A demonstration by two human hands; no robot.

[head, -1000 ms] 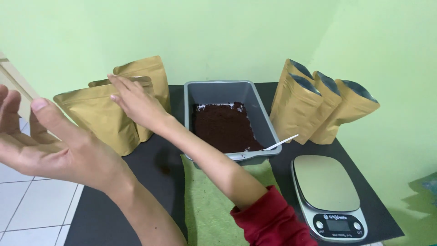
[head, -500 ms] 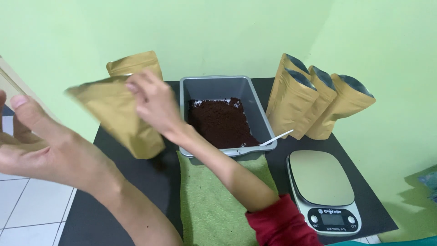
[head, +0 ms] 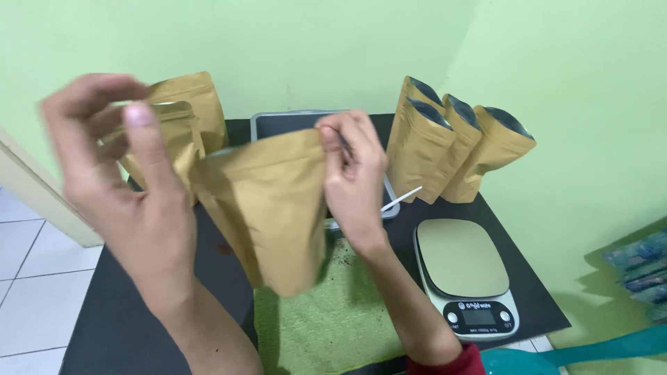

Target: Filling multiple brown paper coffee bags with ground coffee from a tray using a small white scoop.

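My right hand [head: 354, 177] pinches the top edge of a tan stand-up pouch [head: 267, 208] and holds it up in the air over the green towel [head: 326, 319]. My left hand [head: 132, 187] is raised at the left of the pouch with fingers apart, holding nothing. The pouch hides most of the grey pan [head: 292, 121] behind it. A white spoon handle [head: 401, 198] sticks out of the pan at the right.
Three open tan pouches [head: 451, 146] stand at the back right of the black table [head: 139, 312]. More tan pouches [head: 184, 121] stand at the back left. A kitchen scale [head: 469, 274] sits at the front right, beside the towel.
My right hand has lifted one pouch from the back-left group and brought it toward me, in front of the pan. My left hand has risen closer to it.
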